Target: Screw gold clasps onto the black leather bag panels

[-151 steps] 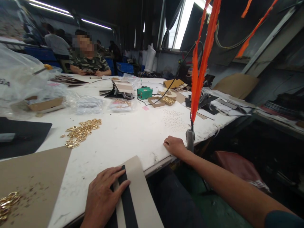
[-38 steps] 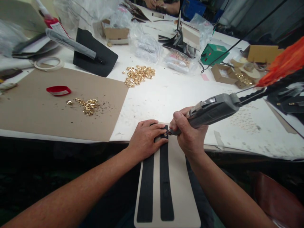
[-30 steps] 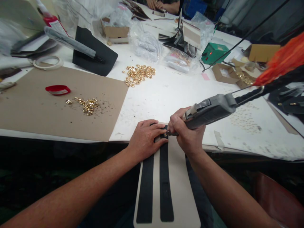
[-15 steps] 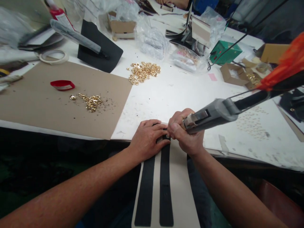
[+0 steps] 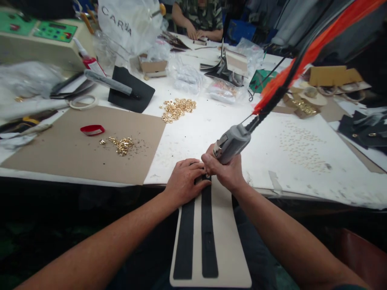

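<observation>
My right hand [image 5: 226, 172] is wrapped around a grey power screwdriver [image 5: 233, 143], which slants up to the right into a black cable; its tip is hidden behind my fingers. My left hand [image 5: 183, 183] lies with fingers stretched over the far ends of two black straps, holding nothing. A small shiny metal piece [image 5: 207, 176] shows on the right strap [image 5: 208, 225], between my hands. The left strap [image 5: 185, 237] runs beside it. Both rest on a beige board [image 5: 228, 245] that reaches from the table's front edge toward me.
Gold rings [image 5: 178, 109] and clasps [image 5: 122, 146] lie in piles ahead and left. A red oval piece [image 5: 92, 129] sits on brown cardboard [image 5: 60, 153]. Tiny pieces [image 5: 302, 141] are spread out at right. An orange wrap [image 5: 278, 86] hangs along the cable. Across the table sits another person [image 5: 199, 20].
The view has tilted up, bringing the far person and a green-panelled machine into sight. The screwdriver stands more upright, still in my right hand. My left hand stays on the straps.
</observation>
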Demonstrator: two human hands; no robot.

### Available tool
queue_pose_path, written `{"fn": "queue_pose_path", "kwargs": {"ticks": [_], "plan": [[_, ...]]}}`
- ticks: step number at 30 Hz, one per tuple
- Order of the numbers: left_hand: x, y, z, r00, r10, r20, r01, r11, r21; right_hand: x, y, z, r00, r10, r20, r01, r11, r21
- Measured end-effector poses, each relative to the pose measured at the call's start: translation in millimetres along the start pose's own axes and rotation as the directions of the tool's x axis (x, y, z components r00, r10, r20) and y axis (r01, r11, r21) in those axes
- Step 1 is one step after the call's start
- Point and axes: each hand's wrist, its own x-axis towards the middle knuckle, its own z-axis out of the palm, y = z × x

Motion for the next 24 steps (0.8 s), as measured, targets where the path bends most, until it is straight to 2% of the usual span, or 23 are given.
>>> {"fn": "queue_pose_path", "kwargs": {"ticks": [2, 5, 8, 11, 13, 15, 18, 21, 23, 24], "plan": [[0, 1, -0.8, 1.0, -0.007, -0.003, 0.007, 1.0, 0.001, -1, -11, -5, 0.999, -0.024, -0.036, 0.026, 0.999, 0.041], [-2, 3, -2.8, 1.0, -0.023, -0.008, 0.023, 1.0, 0.006, -10, -29, -25, 0.975, -0.012, -0.22, 0.023, 0.998, 0.051], [-4, 7, -6.6, 0.999, -0.052, -0.003, 0.052, 0.999, -0.008, -34, -37, -62, 0.921, 0.106, -0.374, -0.175, 0.972, -0.155], [-5, 10, -10.3, 0.998, -0.064, -0.02, 0.063, 0.998, -0.023, -68, -28, -102, 0.88, 0.26, -0.398, -0.426, 0.802, -0.418], [-6, 11, -11.5, 0.997, -0.069, -0.033, 0.068, 0.997, -0.033, -90, -14, -124, 0.86, 0.319, -0.398, -0.492, 0.726, -0.481], [-7, 11, -11.9, 0.996, -0.078, -0.041, 0.076, 0.996, -0.04, -108, 2, -141, 0.86, 0.313, -0.403, -0.497, 0.694, -0.521], [-7, 11, -12.8, 0.995, -0.093, -0.037, 0.092, 0.995, -0.046, -125, 17, -158, 0.877, 0.223, -0.426, -0.452, 0.684, -0.572], [-8, 12, -14.1, 0.994, -0.109, -0.03, 0.106, 0.991, -0.079, -142, 20, -168, 0.889, 0.09, -0.449, -0.396, 0.645, -0.653], [-9, 12, -14.5, 0.993, -0.114, -0.03, 0.11, 0.988, -0.109, -159, 19, -167, 0.86, -0.138, -0.491, -0.343, 0.555, -0.758], [-9, 12, -14.4, 0.993, -0.115, -0.031, 0.111, 0.986, -0.123, -168, 19, -164, 0.836, -0.279, -0.472, -0.295, 0.498, -0.816]]}}
